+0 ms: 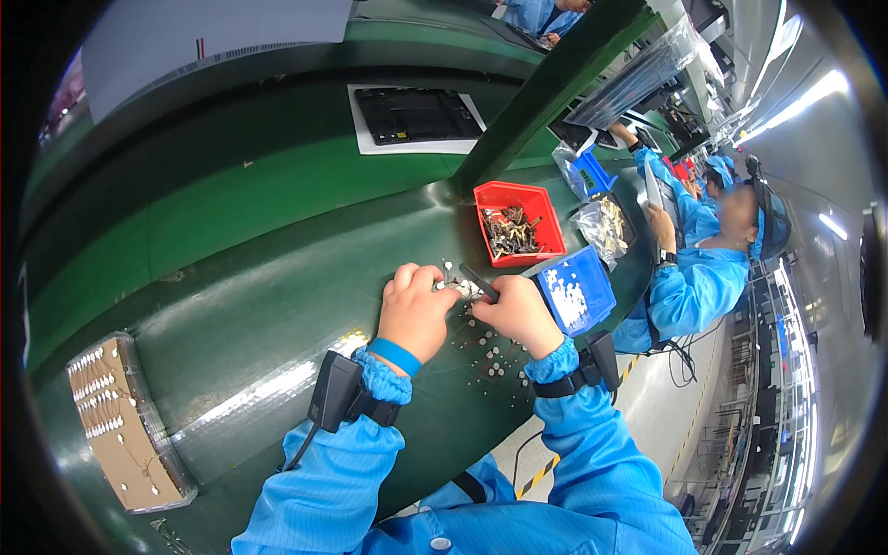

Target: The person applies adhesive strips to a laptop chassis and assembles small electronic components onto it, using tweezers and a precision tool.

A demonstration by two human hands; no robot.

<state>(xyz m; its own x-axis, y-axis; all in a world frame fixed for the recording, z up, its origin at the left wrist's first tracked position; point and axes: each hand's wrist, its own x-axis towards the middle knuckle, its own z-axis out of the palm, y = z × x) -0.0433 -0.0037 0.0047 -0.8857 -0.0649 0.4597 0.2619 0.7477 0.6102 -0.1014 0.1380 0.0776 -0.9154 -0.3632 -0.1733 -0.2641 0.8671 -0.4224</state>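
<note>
At the middle of the green table, my left hand [413, 312] is closed, fingertips pinched at a small white piece [465, 289] between the two hands. My right hand [523, 313] grips a slim dark tool [477, 283], which looks like tweezers; its tip points toward the left fingers. Exactly how the tip meets the white piece is too small to tell. Several round white parts [496, 367] lie scattered below and between my hands. Just right of my right hand is a blue bin [598, 317] with white pieces inside.
A red bin [553, 215] of small metal and dark parts stands beyond my hands, beside a clear bag [606, 231] of tan parts. At left lies a cardboard tray [129, 444] with wired white parts. A green post [546, 102] rises behind; a co-worker [698, 268] sits at right.
</note>
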